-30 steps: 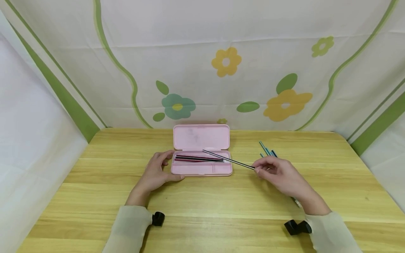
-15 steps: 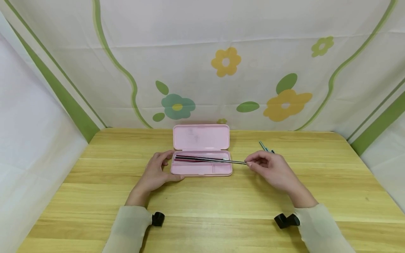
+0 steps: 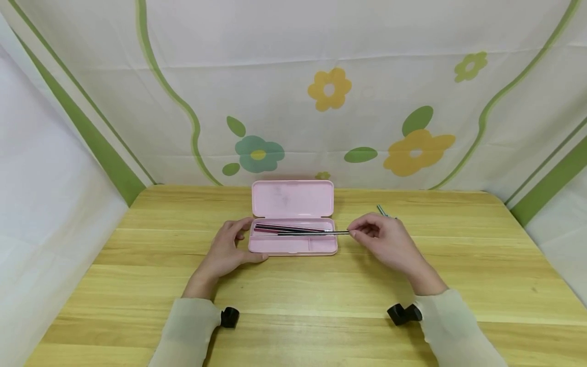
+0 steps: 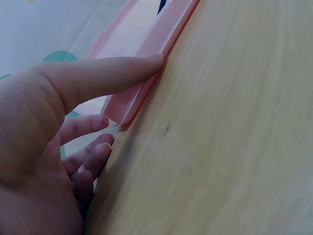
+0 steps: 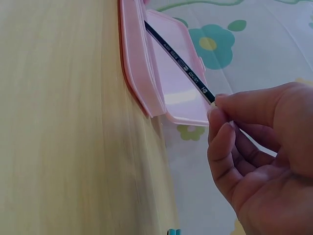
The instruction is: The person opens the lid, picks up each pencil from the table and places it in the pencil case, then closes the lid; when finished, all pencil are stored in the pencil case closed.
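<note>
Our left fingers (image 4: 83, 126) hold the case (image 3: 279, 246); past its right edge, our right fingers (image 5: 249, 105) pinch a pencil (image 5: 180, 63) reading "HB".

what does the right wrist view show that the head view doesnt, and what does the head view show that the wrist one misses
Only the right wrist view: readable lettering on the held pencil, including "HB" near the pinched end.

Only the head view: the other pencils lying in the pink case, plus both pale sleeves.

Both: the right hand pinching the pencil by its end, the case with its lid open, the wooden table and the flowered cloth.
</note>
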{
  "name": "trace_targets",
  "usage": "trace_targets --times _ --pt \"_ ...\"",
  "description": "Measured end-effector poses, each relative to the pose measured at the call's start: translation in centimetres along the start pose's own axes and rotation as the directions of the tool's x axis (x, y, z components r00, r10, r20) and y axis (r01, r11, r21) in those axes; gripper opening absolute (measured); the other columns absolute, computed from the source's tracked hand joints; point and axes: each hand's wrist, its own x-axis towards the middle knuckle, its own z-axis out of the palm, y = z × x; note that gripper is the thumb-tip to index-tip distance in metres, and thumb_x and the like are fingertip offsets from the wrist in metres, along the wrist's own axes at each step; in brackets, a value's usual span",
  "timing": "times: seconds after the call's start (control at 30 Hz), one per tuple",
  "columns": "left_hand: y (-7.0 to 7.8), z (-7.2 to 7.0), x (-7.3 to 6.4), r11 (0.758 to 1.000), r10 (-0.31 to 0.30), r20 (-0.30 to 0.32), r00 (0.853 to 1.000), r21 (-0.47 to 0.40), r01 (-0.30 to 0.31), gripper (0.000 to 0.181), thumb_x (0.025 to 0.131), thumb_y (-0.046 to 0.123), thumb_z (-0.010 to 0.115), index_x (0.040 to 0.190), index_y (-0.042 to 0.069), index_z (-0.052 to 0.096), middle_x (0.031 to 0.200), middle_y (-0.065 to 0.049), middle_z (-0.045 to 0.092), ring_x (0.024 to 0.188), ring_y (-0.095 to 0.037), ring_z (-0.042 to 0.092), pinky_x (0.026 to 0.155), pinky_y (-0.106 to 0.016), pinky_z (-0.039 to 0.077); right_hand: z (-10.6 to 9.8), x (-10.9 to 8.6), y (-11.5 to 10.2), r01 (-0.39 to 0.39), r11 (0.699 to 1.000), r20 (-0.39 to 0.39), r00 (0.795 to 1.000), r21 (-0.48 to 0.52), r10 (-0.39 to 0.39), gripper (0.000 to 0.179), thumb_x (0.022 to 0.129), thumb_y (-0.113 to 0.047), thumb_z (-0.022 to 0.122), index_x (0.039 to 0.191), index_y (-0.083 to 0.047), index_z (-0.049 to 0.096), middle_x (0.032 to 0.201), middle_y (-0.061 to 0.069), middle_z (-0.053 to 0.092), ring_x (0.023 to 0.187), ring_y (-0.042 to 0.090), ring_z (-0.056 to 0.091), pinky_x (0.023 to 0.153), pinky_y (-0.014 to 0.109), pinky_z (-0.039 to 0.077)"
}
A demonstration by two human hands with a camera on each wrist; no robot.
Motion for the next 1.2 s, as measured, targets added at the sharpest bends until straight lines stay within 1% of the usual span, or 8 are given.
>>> trace_targets --times 0.13,0.27,0.47,0.63,0.83,0.97,1.2 --pt "0.0 0.0 -0.1 1.0 -0.003 0.001 1.0 0.0 0.003 0.097 0.073 0.034 0.1 0.157 0.018 0.054 0.144 -0.013 0.052 0.122 -0.03 0.049 0.1 -0.04 0.042 0.5 0.5 -0.3 0.011 1.0 -0.027 1.0 0.003 -0.011 0.006 0.101 -0.014 0.076 0.106 -0.014 0.079 0.1 0.002 0.077 0.086 0.018 0.067 0.072 0.024 0.055" --pt "-0.1 0.0 -0.1 1.0 0.0 0.0 1.0 0.001 0.0 0.097 0.073 0.034 0.101 0.157 0.018 0.054 0.143 -0.014 0.052 0.122 -0.03 0.049 0.099 -0.04 0.042 1.3 0.9 -0.5 0.029 1.0 -0.06 0.998 0.011 -0.029 0.006 0.099 -0.01 0.077 0.104 -0.012 0.08 0.099 0.005 0.077 0.085 0.018 0.066 0.073 0.023 0.055" --pt "-0.1 0.0 0.0 1.0 -0.001 0.0 1.0 -0.006 0.001 0.098 0.073 0.035 0.101 0.158 0.021 0.054 0.143 -0.013 0.052 0.122 -0.031 0.049 0.1 -0.041 0.042 2.1 1.4 -0.4 0.019 1.0 -0.086 0.996 0.005 -0.019 0.006 0.099 -0.009 0.077 0.103 -0.011 0.08 0.098 0.007 0.078 0.084 0.017 0.067 0.074 0.023 0.055" --pt "-0.1 0.0 0.1 1.0 0.006 0.001 1.0 0.001 -0.006 0.098 0.073 0.033 0.101 0.158 0.02 0.053 0.142 -0.012 0.052 0.121 -0.031 0.049 0.101 -0.041 0.042 2.4 1.5 -0.2 0.006 1.0 -0.127 0.992 -0.001 -0.006 0.006 0.099 -0.009 0.077 0.103 -0.011 0.08 0.097 0.007 0.078 0.082 0.018 0.067 0.072 0.023 0.055" --pt "-0.1 -0.1 0.1 1.0 0.01 -0.001 1.0 0.017 -0.01 0.097 0.074 0.035 0.1 0.157 0.019 0.054 0.143 -0.012 0.053 0.121 -0.03 0.049 0.1 -0.04 0.042 3.2 2.1 -0.3 0.025 1.0 -0.162 0.986 -0.009 -0.026 0.006 0.098 -0.006 0.076 0.102 -0.009 0.08 0.097 0.009 0.077 0.082 0.018 0.066 0.073 0.022 0.054" --pt "-0.1 -0.1 0.1 1.0 0.012 0.001 1.0 0.018 -0.012 0.098 0.074 0.036 0.1 0.158 0.018 0.053 0.142 -0.013 0.053 0.121 -0.03 0.049 0.099 -0.04 0.043 3.8 2.4 -0.5 0.023 1.0 -0.164 0.986 0.001 -0.023 0.006 0.097 -0.004 0.076 0.101 -0.008 0.08 0.096 0.009 0.076 0.082 0.017 0.066 0.073 0.022 0.055" --pt "-0.1 0.0 0.1 1.0 0.019 -0.001 1.0 0.013 -0.019 0.098 0.074 0.035 0.1 0.158 0.019 0.053 0.139 -0.012 0.053 0.121 -0.03 0.05 0.1 -0.041 0.042 4.7 2.8 -0.7 -0.019 0.999 -0.14 0.99 0.028 0.023 0.005 0.097 -0.007 0.078 0.1 -0.009 0.081 0.099 0.008 0.077 0.082 0.017 0.068 0.073 0.023 0.055"
